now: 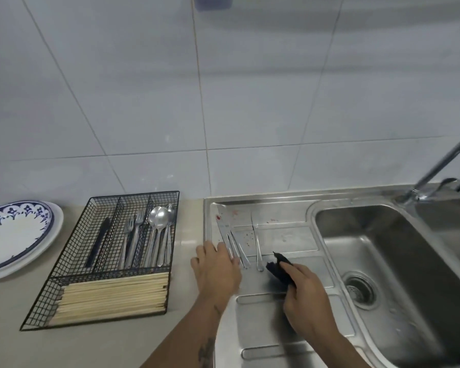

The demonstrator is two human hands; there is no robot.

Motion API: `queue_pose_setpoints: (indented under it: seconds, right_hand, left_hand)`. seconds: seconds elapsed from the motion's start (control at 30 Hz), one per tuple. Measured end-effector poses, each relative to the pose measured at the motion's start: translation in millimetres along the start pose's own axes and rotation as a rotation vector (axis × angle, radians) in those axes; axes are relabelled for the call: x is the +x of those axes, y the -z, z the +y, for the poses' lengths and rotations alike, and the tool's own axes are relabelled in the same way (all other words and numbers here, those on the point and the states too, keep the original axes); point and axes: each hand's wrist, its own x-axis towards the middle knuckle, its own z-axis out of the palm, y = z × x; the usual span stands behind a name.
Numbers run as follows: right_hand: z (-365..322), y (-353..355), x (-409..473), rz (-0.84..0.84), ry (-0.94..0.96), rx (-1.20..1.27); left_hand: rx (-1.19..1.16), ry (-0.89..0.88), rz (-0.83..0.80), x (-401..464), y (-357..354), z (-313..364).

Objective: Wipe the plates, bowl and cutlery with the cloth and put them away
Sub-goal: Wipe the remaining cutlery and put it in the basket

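Note:
Three steel knives lie on the sink's draining board (282,232), blades pointing away: two side by side (230,235) and one apart (257,243). Red spots mark the board and the left blade. My left hand (215,269) rests flat with fingers spread, its fingertips touching the handles of the left pair. My right hand (303,296) grips a dark cloth (278,269) just right of the single knife's handle. A black wire cutlery tray (101,258) on the counter holds forks, spoons, a black knife and chopsticks. Stacked plates (14,235), the top one with a blue pattern, sit far left.
The steel sink basin (383,261) with its drain lies to the right, and a tap (436,171) rises at the back right. A tiled wall stands behind. Beige countertop (91,346) runs in front of the tray.

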Motion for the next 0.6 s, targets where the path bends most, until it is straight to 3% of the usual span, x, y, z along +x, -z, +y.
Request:
queue_pose_setpoints:
  seconds: [0.23,0.6]
  right_hand:
    - [18.5,8.2,-5.4,-0.022,0.0,0.078]
    - [29.5,16.4,11.6,-0.141,0.106,0.149]
  left_hand:
    - [-0.056,0.149,0.043,-2.2,-8.2,5.8]
    - [-0.042,0.158,0.02,-6.1,3.5,-8.2]
